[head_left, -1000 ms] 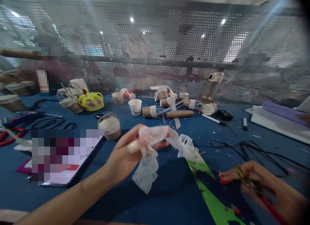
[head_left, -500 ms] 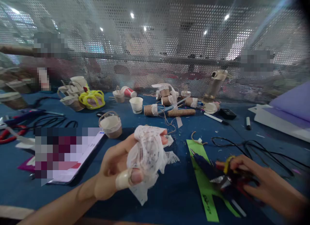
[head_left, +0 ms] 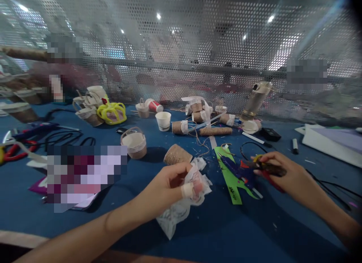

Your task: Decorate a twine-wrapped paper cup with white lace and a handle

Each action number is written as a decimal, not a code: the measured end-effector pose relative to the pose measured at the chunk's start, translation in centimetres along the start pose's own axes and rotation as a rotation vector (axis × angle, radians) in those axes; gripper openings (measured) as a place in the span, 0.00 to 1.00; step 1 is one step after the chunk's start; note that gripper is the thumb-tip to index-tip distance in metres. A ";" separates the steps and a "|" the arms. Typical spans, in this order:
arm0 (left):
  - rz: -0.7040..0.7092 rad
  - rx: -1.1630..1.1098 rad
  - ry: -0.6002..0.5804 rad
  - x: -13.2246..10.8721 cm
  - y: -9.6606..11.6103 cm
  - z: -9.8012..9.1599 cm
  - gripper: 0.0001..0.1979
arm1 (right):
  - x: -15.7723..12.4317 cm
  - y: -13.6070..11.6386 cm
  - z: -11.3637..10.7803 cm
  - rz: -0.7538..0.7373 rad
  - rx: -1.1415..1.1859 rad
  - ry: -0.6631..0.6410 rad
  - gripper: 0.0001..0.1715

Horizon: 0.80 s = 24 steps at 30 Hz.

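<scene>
My left hand (head_left: pixel 172 183) is closed around a crumpled strip of white lace (head_left: pixel 181 212), whose loose end hangs below the fingers. A bandage wraps its thumb. Just behind it, a twine-wrapped cup (head_left: pixel 177 154) lies on its side on the blue table. My right hand (head_left: pixel 278 168) grips a hand tool (head_left: pixel 268 174) with red and yellow handles; whether it is pliers or scissors is unclear. Left of that hand, a blue glue gun (head_left: pixel 233 168) lies on a green paper strip (head_left: pixel 229 185), a glue stick poking out of its rear.
A small handled basket (head_left: pixel 135 148) and a white paper cup (head_left: pixel 163 121) stand behind my left arm. Wrapped cups and a twine roll (head_left: pixel 215 131) lie farther back. Red-handled pliers (head_left: pixel 21 149) and another glue gun (head_left: pixel 36 130) with black cable sit left. A perforated metal screen (head_left: pixel 181 78) closes the back.
My left hand has turned over and moved right with the lace, exposing the twine-wrapped cup behind. My right hand has lifted the tool up and away from the glue gun.
</scene>
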<state>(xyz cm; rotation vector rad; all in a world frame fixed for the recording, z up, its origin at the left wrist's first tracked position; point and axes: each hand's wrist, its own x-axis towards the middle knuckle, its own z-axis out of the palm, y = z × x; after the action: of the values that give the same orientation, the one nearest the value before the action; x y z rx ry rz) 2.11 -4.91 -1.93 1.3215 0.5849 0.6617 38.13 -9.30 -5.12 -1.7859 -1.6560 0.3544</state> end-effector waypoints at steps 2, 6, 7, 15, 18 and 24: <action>-0.014 -0.018 -0.012 0.1 -0.2 0.1 0.13 | -0.5 -1.0 -0.1 0.052 0.140 0.025 0.23; 0.007 -0.066 -0.025 0.2 -0.5 0.3 0.12 | -1.7 -4.7 0.8 0.078 0.502 -0.214 0.23; 0.014 -0.065 -0.019 0.2 -0.6 0.3 0.12 | -1.9 -5.8 1.4 0.090 0.584 -0.326 0.23; 0.118 -0.027 0.162 0.5 -0.5 0.1 0.15 | -2.3 -10.1 5.5 -0.060 0.876 -0.639 0.29; 0.171 -0.055 0.168 0.5 -0.4 -0.1 0.20 | -2.8 -9.1 5.7 -0.145 0.835 -0.704 0.28; 0.129 0.058 0.147 0.2 -0.6 -0.7 0.12 | -3.2 -8.1 3.8 -0.256 0.602 -0.770 0.30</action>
<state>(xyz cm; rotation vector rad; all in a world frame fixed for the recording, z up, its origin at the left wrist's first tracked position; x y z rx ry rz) 1.83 -4.38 -2.68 1.3811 0.6451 0.8580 28.96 -11.52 -3.61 -1.0084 -1.9465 1.3804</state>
